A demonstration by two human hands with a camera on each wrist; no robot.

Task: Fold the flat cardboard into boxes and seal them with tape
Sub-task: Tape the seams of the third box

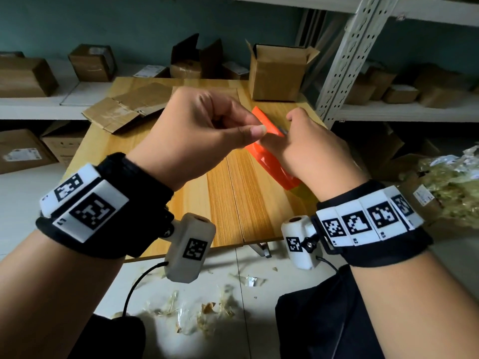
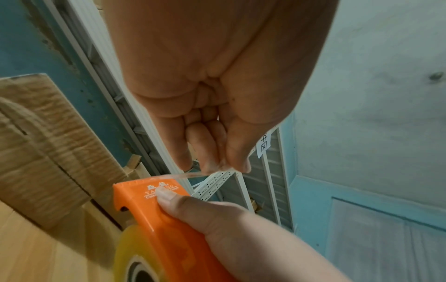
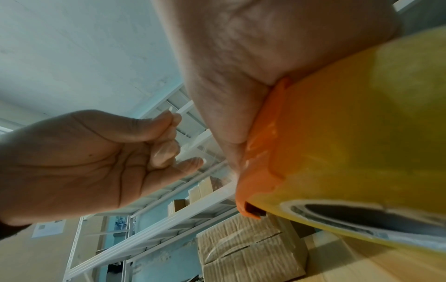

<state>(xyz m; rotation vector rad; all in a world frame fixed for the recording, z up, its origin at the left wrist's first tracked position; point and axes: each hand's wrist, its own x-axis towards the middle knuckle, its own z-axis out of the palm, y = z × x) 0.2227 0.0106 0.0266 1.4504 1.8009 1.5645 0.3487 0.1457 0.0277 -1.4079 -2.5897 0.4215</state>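
my right hand grips orange dispenser above table | my left hand pinches tape end (clear strip) | flat cardboard on table, far left

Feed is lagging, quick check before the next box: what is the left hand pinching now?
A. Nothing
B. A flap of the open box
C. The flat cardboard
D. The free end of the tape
D: the left hand pinches the clear tape end coming off the orange dispenser, which the right hand grips.
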